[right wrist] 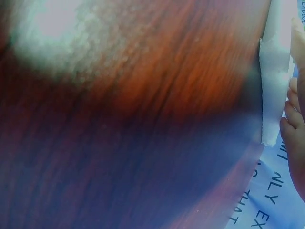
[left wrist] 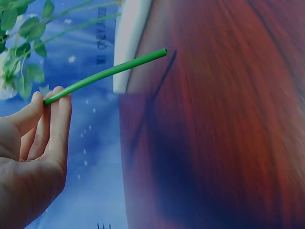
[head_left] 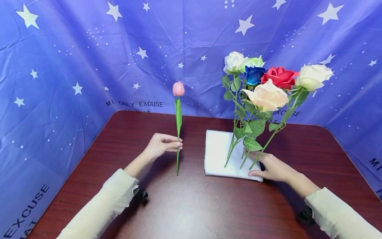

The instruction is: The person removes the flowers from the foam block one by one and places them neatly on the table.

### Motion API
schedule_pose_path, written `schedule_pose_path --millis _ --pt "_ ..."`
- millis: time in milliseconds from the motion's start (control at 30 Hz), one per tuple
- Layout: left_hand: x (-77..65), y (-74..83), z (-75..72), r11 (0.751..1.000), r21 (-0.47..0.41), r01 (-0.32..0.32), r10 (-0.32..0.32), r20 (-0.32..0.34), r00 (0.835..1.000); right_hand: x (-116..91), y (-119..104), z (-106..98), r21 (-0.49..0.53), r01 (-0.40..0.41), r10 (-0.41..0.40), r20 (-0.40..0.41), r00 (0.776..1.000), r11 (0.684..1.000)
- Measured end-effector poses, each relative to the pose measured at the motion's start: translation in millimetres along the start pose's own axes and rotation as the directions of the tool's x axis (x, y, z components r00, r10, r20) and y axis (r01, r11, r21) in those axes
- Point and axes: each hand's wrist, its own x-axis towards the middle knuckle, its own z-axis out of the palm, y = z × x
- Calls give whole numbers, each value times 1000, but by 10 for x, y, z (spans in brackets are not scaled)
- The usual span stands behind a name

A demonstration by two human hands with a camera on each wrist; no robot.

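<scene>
In the head view my left hand [head_left: 162, 145] pinches the green stem of a pink tulip [head_left: 178, 89], held upright above the table. The left wrist view shows the stem [left wrist: 109, 72] between thumb and fingers, its cut end pointing away from the hand. My right hand [head_left: 273, 167] rests on the right part of a white foam block [head_left: 216, 146], thumb near the front edge, the other fingers partly behind stems. Several artificial roses stand in the block: a red rose [head_left: 279, 77], a blue rose [head_left: 254, 75], a peach rose [head_left: 267, 96] and white ones.
A dark red-brown wooden table [head_left: 191, 205] lies under everything. Behind it hangs a blue-purple curtain [head_left: 167, 39] with white stars and lettering. The rose heads spread and lean to the right above the block. A black wrist camera [head_left: 140, 195] sits under the left sleeve.
</scene>
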Motion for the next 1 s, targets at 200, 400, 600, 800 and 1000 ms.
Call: schedule_pose_path --millis 200,400,600,800,1000 --pt "-181 3 -281 1000 20 -4 5 -52 999 23 -5 11 4 2 -2 4 1000 1000" --pt "-293 2 -543 997 79 18 -9 -113 994 50 -16 24 10 6 -6 8 1000 1000" --pt "-361 -12 -794 987 135 86 -65 -151 986 72 -8 44 17 7 -7 5 1000 1000" --pt "-334 -40 -970 963 185 196 -159 -197 967 38 2 30 8 -6 6 8 1000 1000" --pt "-305 -72 -1107 929 239 283 -226 -241 944 -7 18 28 10 -11 11 -6 1000 1000"
